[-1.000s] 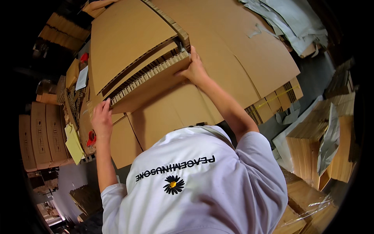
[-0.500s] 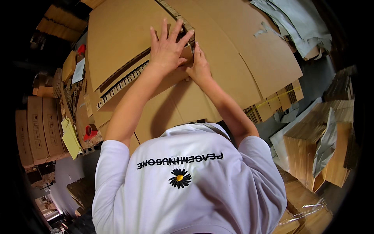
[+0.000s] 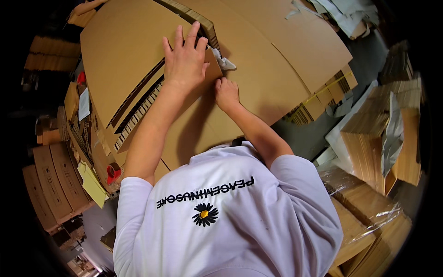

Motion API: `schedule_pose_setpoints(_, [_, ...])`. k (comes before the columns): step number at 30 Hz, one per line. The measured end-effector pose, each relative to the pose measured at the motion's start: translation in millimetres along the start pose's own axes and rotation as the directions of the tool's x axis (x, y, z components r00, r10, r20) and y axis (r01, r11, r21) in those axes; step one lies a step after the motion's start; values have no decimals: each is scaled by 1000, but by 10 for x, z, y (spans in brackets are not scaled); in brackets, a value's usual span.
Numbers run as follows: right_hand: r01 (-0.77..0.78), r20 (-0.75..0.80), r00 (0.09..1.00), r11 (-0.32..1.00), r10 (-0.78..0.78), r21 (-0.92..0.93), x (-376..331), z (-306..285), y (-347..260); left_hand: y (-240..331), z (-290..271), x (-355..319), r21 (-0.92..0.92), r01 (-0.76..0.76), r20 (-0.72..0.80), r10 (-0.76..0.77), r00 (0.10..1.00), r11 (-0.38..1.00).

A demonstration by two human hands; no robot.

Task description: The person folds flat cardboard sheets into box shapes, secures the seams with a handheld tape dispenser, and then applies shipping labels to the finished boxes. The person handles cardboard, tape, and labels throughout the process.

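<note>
Brown cardboard sheets with thick honeycomb edges form a layered panel [image 3: 134,51] in front of me. My left hand [image 3: 185,62] lies over its near right corner, with its fingers spread and nothing held. Under that hand a narrow cardboard flap [image 3: 212,69] stands along the panel's edge. Just right of the flap, my right hand [image 3: 227,94] is closed with curled fingers; what they hold, if anything, is hidden. A crumpled whitish scrap [image 3: 224,61] sticks out at the corner, above my right hand. Larger flat cardboard [image 3: 263,69] lies beneath it all.
To the left are a red tape roll [image 3: 113,172], yellow paper [image 3: 92,183] and standing brown cartons [image 3: 60,180]. Stacked cardboard [image 3: 369,143] and plastic-wrapped cartons [image 3: 369,221] stand at right. Another person's arm [image 3: 87,6] reaches in at the far left. Grey-white sheets [image 3: 344,16] lie far right.
My right hand has drawn down from the corner, and its extended fingers have curled closed. The whitish scrap now shows at the corner. Another person's arm has appeared at the far left.
</note>
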State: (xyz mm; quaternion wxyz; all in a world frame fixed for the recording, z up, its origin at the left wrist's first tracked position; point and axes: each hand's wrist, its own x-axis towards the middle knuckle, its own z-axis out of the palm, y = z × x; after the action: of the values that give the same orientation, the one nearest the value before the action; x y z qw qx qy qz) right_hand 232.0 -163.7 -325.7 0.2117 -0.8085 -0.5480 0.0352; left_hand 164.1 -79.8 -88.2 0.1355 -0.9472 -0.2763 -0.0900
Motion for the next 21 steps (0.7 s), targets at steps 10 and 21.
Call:
schedule_pose_setpoints(10, [-413, 250, 886, 910, 390, 45, -172, -301, 95, -43, 37, 139, -23, -125, 3, 125, 992, 992])
schedule_pose_setpoints(21, [-871, -48, 464, 465, 885, 157, -1283, -849, 563, 13, -20, 49, -14, -41, 15, 41, 999, 999])
